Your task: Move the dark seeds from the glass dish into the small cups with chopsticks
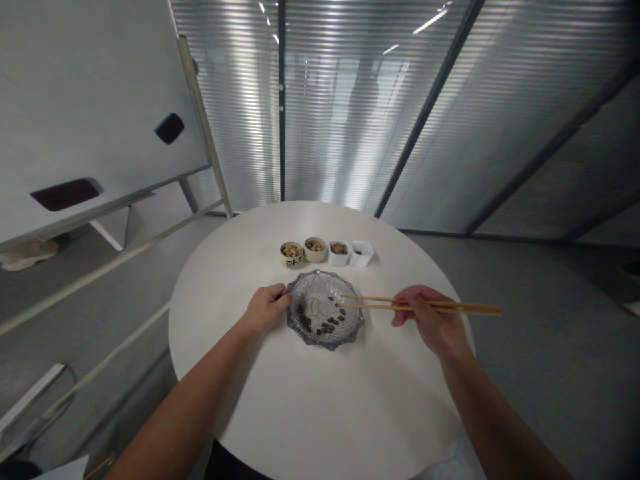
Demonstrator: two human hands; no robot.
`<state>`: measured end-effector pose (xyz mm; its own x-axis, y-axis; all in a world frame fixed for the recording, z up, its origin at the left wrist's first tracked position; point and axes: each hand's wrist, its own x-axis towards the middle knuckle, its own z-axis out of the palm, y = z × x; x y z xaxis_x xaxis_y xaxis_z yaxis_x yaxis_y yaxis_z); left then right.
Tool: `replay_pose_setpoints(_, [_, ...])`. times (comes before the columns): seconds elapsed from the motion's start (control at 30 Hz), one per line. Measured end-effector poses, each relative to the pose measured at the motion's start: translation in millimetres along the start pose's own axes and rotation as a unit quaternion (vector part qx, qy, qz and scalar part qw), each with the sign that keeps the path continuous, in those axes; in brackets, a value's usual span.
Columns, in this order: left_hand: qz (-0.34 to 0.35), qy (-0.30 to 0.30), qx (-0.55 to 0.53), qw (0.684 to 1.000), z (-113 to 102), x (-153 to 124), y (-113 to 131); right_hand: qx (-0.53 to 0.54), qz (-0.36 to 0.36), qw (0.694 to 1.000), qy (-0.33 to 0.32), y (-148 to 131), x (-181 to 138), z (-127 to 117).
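A clear glass dish [327, 340] with a pointed, scalloped rim rests on the table before me. Several small dark seeds or beans [329, 327] lie in it, mostly along its near and left sides. My left hand [269, 308] is closed on the dish's left rim. Wooden chopsticks [450, 307] are held in my right hand [431, 320], to the right of the dish. Their slightly parted tips reach over the dish, close to a few dark pieces near its right side; whether they touch one I cannot tell.
Behind the dish stand two round cups [291, 262] [315, 255] with pale pieces inside, and two white square cups [339, 260] [362, 261] with darker bits. All rest on a round white table [320, 393]. A whiteboard [100, 80] stands at the left; ribbed glass panels [340, 120] rise behind.
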<state>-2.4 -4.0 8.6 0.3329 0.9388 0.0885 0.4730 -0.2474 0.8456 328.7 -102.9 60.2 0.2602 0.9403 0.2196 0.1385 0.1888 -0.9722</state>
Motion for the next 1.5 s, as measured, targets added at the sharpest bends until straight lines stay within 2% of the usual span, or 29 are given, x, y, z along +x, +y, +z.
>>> replay_pose_setpoints(0.23, [-0.006,0.004,-0.003,1.0,1.2,0.1,-1.5,-0.076,0.01,0.997,-0.033,-8.2,2.7,7.4])
replay_pose_setpoints(0.57, [-0.016,-0.001,-0.013,1.0,2.7,0.6,-4.6,-0.085,0.028,0.995,-0.042,0.9,8.5,12.5])
replay_pose_setpoints(0.73, [-0.011,-0.003,-0.013,1.0,1.0,0.2,-2.8,-0.119,0.007,0.991,-0.055,0.5,7.4,11.8])
replay_pose_setpoints(1.03, [-0.004,-0.003,0.001,1.0,0.9,0.8,-3.6,-0.2,-0.081,0.974,-0.061,-8.1,3.1,17.6])
replay_pose_setpoints(1.33, [0.0,-0.006,0.002,1.0,0.5,0.6,-2.6,-0.132,-0.079,0.988,0.001,-9.4,-0.6,15.8])
replay_pose_setpoints(1.4, [-0.004,-0.005,-0.005,1.0,0.7,0.9,-2.3,-0.131,-0.076,0.988,-0.004,-12.4,0.1,14.3])
replay_pose_setpoints(1.5, [-0.006,-0.007,-0.01,1.0,1.1,1.0,-1.9,-0.161,-0.073,0.983,-0.053,-16.5,2.3,10.2])
